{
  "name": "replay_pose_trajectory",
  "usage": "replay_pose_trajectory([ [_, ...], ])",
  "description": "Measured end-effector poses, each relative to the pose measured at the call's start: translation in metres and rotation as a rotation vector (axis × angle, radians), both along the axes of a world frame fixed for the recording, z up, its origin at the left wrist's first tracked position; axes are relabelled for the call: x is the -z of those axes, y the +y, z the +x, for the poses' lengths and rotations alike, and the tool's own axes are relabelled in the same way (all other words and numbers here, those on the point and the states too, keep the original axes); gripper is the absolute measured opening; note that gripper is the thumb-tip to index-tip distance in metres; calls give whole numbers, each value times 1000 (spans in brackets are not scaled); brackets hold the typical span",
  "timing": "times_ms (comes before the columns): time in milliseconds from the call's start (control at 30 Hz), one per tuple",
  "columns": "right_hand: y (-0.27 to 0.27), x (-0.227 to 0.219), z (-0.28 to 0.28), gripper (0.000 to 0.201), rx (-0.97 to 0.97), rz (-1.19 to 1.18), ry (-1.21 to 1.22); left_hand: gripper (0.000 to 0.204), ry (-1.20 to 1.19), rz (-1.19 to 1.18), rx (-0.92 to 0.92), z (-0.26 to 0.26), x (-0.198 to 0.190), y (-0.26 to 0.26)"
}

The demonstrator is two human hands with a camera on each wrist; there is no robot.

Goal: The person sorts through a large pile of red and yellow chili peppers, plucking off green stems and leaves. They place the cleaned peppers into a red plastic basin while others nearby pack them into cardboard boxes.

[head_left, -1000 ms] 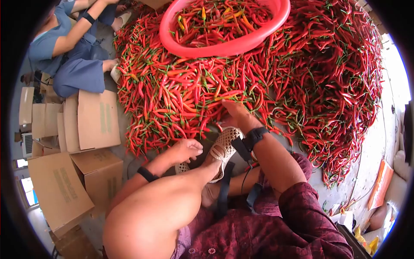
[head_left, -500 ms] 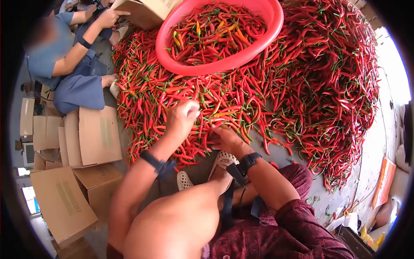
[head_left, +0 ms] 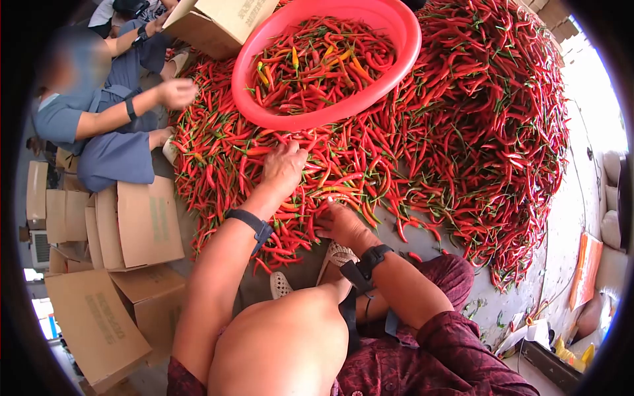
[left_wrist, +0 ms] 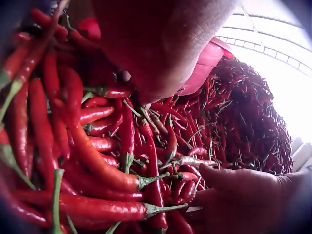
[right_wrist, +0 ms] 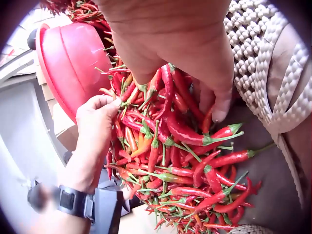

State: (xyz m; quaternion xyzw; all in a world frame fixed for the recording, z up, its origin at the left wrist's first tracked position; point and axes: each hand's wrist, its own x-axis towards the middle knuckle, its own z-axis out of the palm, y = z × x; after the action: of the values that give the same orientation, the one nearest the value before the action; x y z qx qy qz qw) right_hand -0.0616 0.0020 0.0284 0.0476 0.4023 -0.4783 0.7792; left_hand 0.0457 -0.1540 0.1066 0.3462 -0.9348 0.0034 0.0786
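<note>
The red chili peppers (head_left: pixel 327 177) lie loose in a broad heap (head_left: pixel 489 132) on the grey floor (head_left: pixel 492 305). Both hands work at the part of it nearest the wearer. The left hand (head_left: pixel 282 170) reaches a little in from the heap's near edge, palm down, its fingers bent into the peppers; whether it pinches one I cannot tell. The right hand (head_left: pixel 348 228) is lower, at that near edge beside a woven shoe (head_left: pixel 340 253). Its fingers reach down among the peppers, and whether they grasp any is hidden.

The two hands lie close together, probably so both can pick over one patch of loose top peppers. The pink basin (head_left: pixel 290 123), holding more peppers, rests on the heap just beyond the left hand, presumably to be within reach. Cardboard boxes (head_left: pixel 150 221) stand past the heap's left edge, likely to leave the peppers accessible.

The peppers share no common direction. In the right wrist view, a large curved pepper (right_wrist: pixel 187 133) below the right hand has its long axis slanting, with the green stem pointing toward the shoe. In the left wrist view, another pepper (left_wrist: pixel 92 206) lies crosswise, stem to the right.
</note>
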Motion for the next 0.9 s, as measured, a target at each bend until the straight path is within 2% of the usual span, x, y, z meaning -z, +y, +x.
replay_pose_trajectory([
  [100,-2,-5,-4,57,-39,2,-22,12,99,-11,28,3,-5,7],
  [200,-2,-1,-5,53,-40,-4,-29,11,240,87,-71,10,-6,10],
  [267,-1,1,-4,50,-21,-29,-27,9,496,4,-28,18,-19,12],
  [333,0,6,-2,45,-1,-41,-23,14,653,143,-137,30,-29,17],
  [367,1,12,-1,44,3,-61,-20,13,726,219,-110,38,-33,17],
  [467,-3,14,3,41,19,-61,-3,13,1157,1031,-443,56,-49,26],
  [533,-5,8,6,39,62,-16,-23,13,1182,1089,-492,61,-54,28],
  [667,-11,-7,13,42,44,-14,86,6,1198,1116,-442,63,-55,32],
  [767,-12,-13,13,38,-36,-15,127,5,1223,1127,-433,63,-53,31],
  [800,-10,-13,12,37,-54,-21,135,5,1220,1151,-480,63,-50,30],
  [900,1,-18,0,36,-167,-99,364,12,1190,1172,-543,63,-49,28],
])
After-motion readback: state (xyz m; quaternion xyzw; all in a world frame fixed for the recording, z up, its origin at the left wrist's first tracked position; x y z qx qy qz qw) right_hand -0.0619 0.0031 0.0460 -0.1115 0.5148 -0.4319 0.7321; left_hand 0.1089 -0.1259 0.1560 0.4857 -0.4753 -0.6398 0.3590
